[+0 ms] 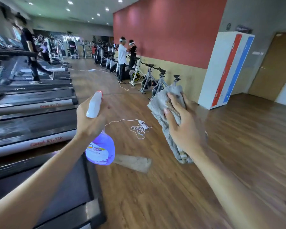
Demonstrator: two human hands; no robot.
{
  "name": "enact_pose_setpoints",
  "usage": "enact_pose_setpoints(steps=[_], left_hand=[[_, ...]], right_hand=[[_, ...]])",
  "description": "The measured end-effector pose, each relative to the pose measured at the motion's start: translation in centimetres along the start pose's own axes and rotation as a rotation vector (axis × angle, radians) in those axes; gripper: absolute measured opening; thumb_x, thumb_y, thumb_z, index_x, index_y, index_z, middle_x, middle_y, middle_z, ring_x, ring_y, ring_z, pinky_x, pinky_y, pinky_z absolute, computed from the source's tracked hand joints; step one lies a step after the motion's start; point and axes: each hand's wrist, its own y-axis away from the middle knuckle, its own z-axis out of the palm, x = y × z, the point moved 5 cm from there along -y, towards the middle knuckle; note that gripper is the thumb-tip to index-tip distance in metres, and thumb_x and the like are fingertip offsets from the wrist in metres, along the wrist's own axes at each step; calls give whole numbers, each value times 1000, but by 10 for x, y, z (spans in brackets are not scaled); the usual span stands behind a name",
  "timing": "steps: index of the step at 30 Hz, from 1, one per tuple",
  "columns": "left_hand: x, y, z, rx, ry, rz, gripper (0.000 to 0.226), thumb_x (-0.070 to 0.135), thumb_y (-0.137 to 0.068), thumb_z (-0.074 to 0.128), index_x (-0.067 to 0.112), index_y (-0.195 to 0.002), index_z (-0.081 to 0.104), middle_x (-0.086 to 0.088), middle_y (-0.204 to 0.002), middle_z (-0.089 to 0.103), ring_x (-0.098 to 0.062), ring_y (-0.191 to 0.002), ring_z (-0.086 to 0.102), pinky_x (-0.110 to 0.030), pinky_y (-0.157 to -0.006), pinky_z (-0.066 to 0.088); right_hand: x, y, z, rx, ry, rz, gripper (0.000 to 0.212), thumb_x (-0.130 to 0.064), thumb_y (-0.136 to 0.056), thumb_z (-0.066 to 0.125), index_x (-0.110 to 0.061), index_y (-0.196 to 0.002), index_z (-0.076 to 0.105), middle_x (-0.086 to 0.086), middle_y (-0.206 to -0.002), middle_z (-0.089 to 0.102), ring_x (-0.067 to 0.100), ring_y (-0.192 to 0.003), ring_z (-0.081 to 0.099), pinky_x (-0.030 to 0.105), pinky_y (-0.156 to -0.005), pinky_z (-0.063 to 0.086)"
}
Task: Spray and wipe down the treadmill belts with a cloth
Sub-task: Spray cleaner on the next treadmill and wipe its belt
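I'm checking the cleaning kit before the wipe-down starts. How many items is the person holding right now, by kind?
Spray bottle: 1, the purple spray bottle gripped by the left hand.
Cloth: 1, the grey cloth gripped by the right hand.
Total: 2 items, both held up over the wooden floor, beside the treadmill belts.

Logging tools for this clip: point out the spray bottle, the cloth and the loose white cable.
spray bottle [100, 149], head view, purple body
cloth [160, 103], head view, upper folds
white cable [139, 129], head view, tangled loops on floor
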Motion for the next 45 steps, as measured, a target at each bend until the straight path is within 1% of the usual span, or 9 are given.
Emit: enact_pose_setpoints(steps=[4,8,14,21,25,29,34,37,45], left_hand=[[-45,-66,78,76,-36,-67,24,20,-91,58,-2,-82,64,10,-55,54,-19,-55,48,-30,-54,43],[-83,-126,151,132,9,-51,37,29,-83,59,-8,-81,56,-27,-65,51,-24,-55,46,-36,-51,40],[-120,-228,212,305,-32,-55,25,34,-81,63,11,-77,70,12,-56,60,-21,-54,54,-27,-50,45],[-193,-354,224,436,-90,-66,30,15,-100,59,-7,-80,64,3,-47,49,-14,-40,45,-20,-38,37],[-245,-429,209,401,-222,-20,27,15,-99,62,2,-77,71,7,-65,66,-3,-53,55,-18,-54,43],[-281,-514,197,445,-296,-4,24,14,-95,65,5,-74,72,13,-63,66,-1,-61,56,-18,-62,43],[-328,-622,195,516,-314,13,28,29,-89,67,5,-75,71,1,-64,64,-12,-61,52,-29,-65,45],[-366,-685,196,591,-353,49,43,37,-83,62,-6,-80,64,-28,-70,57,-19,-60,45,-47,-62,49],[-459,-825,182,799,-371,68,40,32,-84,69,-7,-79,61,-9,-62,47,-17,-60,43,-51,-61,46]], right_hand=[[88,-76,55,-7,-55,-6,49,-49,-105,46,-48,-154,40,-8,-170,22,16,-147,41,42,-101,53],[166,-153,121,-19,-94,-105,48,-48,-105,46,-43,-153,43,-5,-169,25,24,-138,54,48,-92,58],[230,-289,221,-89,-177,-270,48,-47,-106,48,-40,-153,45,-1,-169,27,22,-147,43,52,-95,58],[233,-410,365,-113,-319,-369,50,-43,-104,54,-40,-153,46,-1,-169,27,22,-138,53,40,-80,62],[225,-463,457,-78,-357,-408,48,-41,-104,55,-36,-152,49,3,-166,34,29,-124,63,41,-80,60],[219,-530,542,-115,-398,-435,48,-47,-104,47,-38,-151,48,1,-166,33,33,-95,72,42,-64,60],[220,-618,630,-99,-467,-459,47,-40,-105,52,-34,-152,49,4,-166,34,31,-131,59,48,-82,62],[220,-669,693,-82,-478,-484,48,-40,-104,54,-34,-152,50,5,-165,36,35,-129,59,46,-84,60],[204,-801,846,-176,-597,-612,51,-42,-105,51,-41,-155,42,-4,-170,24,24,-146,44,43,-95,56]])
